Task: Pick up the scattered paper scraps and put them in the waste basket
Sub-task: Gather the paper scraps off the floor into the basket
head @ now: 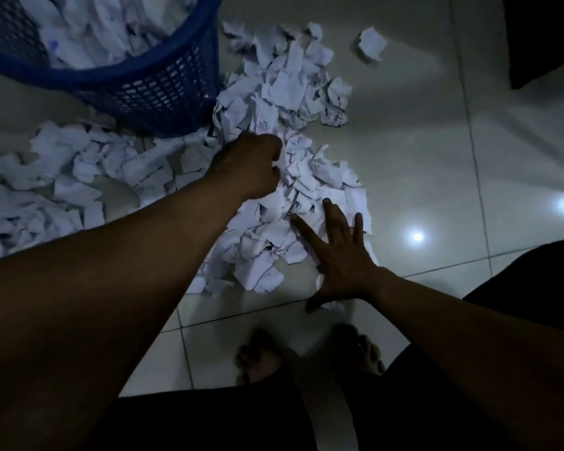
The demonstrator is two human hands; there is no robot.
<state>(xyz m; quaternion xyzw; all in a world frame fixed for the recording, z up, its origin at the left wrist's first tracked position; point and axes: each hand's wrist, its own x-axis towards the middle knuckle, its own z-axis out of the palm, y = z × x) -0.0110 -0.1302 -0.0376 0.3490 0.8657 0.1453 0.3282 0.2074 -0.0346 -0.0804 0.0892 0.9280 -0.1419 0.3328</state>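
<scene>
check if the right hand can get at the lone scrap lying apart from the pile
Probably, with a stretch: only bare floor tiles lie between the right hand and the lone scrap.

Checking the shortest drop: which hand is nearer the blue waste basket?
Left. The left hand grips paper scraps right beside the waste basket; the right hand rests spread on scraps farther off.

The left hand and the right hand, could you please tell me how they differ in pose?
The left hand has curled fingers gripping paper scraps; the right hand lies with fingers spread straight. The left hand reaches nearer the waste basket; the right hand sits nearer the person. Both touch the pile.
</scene>
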